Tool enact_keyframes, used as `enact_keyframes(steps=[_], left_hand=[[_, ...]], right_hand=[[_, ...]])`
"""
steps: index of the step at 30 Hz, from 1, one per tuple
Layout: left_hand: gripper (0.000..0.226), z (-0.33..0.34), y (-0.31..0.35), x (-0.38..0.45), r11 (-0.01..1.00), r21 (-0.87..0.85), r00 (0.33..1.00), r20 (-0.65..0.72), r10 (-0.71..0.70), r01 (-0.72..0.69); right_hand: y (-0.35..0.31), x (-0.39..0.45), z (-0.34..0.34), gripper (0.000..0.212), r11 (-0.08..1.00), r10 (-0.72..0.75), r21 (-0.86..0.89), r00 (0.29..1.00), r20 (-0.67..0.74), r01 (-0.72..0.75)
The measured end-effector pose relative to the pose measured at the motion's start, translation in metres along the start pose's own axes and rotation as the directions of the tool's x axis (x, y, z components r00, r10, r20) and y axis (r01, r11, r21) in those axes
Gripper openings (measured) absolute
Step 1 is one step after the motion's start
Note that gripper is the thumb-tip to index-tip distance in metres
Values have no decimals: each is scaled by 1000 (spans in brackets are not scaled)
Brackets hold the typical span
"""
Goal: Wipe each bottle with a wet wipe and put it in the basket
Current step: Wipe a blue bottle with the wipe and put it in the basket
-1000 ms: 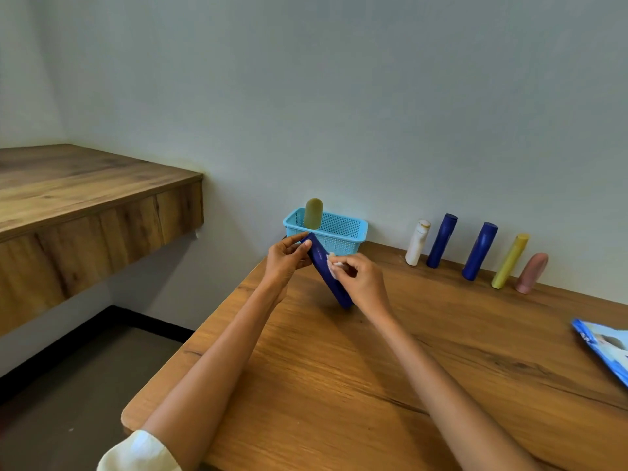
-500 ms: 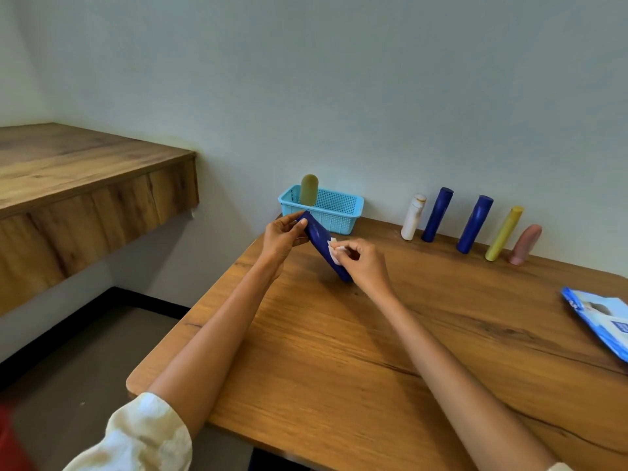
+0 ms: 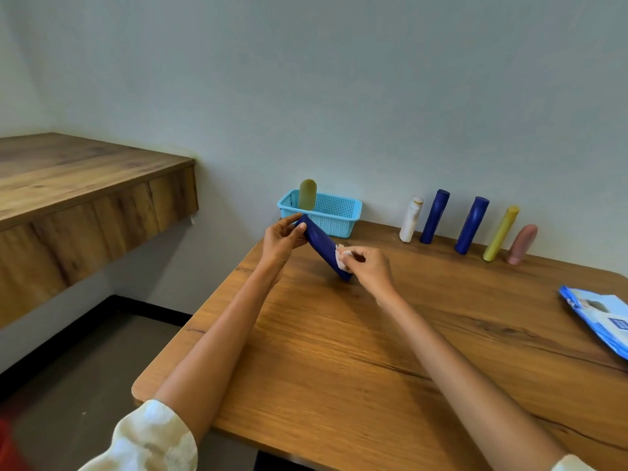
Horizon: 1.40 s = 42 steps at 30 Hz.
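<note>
A dark blue bottle [image 3: 321,244] is tilted above the table, its lower end near the wood. My left hand [image 3: 283,240] grips its upper end. My right hand [image 3: 368,268] presses a white wet wipe [image 3: 341,260] against the bottle's lower part. Behind them a light blue basket [image 3: 334,217] stands by the wall with an olive bottle [image 3: 307,194] upright in it. Along the wall stand a white bottle [image 3: 411,224], two dark blue bottles [image 3: 434,216] [image 3: 471,225], a yellow bottle [image 3: 500,233] and a pink bottle [image 3: 521,244].
A blue and white pack of wipes [image 3: 603,317] lies at the right edge of the wooden table [image 3: 339,351]. A second wooden counter [image 3: 78,185] runs along the left, with dark floor [image 3: 85,362] between it and the table.
The camera has tipped down, so everything sits lower in view. My right hand has slid the wipe a little down the bottle. My left hand keeps its grip.
</note>
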State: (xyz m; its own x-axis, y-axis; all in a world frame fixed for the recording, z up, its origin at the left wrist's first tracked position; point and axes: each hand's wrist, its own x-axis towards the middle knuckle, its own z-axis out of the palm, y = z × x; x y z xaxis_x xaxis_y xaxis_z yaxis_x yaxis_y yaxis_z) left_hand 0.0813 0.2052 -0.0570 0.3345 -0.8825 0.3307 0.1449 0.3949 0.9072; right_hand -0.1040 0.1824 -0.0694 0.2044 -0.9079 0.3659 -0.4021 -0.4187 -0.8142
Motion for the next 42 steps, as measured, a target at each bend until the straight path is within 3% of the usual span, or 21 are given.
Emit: enact_keyframes(steps=[6,12,16,24,32,37,42], left_hand=[[31,3,-1,-2,999,38,1000,-13,3,-3],[27,6,-1,-1,999,53,999,-47,12,-9],[20,5,1,-1,995,92,998,-49,28,-23],[24,6,4,-2,993,118,999,-43,28,-23],[29,9,2,-5,982,176,994,-71,78,-65],[32,6,3,-5,975,222,992,-107,59,-33],[24,10,4,-5,962,271,993,-96,67,-39]], right_hand=[[5,13,-15,15,984,176,-28,984,-26,-176],[-35,20,11,18,1000,-13,-11,1000,-17,13],[-28,9,12,15,995,-98,-11,995,-4,98],[-3,4,-13,18,985,165,-45,986,-25,-166],[-71,21,23,22,998,-51,-31,999,-9,50],[-50,9,17,17,995,-95,-18,995,-41,94],[-13,4,-9,16,993,114,-2,989,-91,-115]])
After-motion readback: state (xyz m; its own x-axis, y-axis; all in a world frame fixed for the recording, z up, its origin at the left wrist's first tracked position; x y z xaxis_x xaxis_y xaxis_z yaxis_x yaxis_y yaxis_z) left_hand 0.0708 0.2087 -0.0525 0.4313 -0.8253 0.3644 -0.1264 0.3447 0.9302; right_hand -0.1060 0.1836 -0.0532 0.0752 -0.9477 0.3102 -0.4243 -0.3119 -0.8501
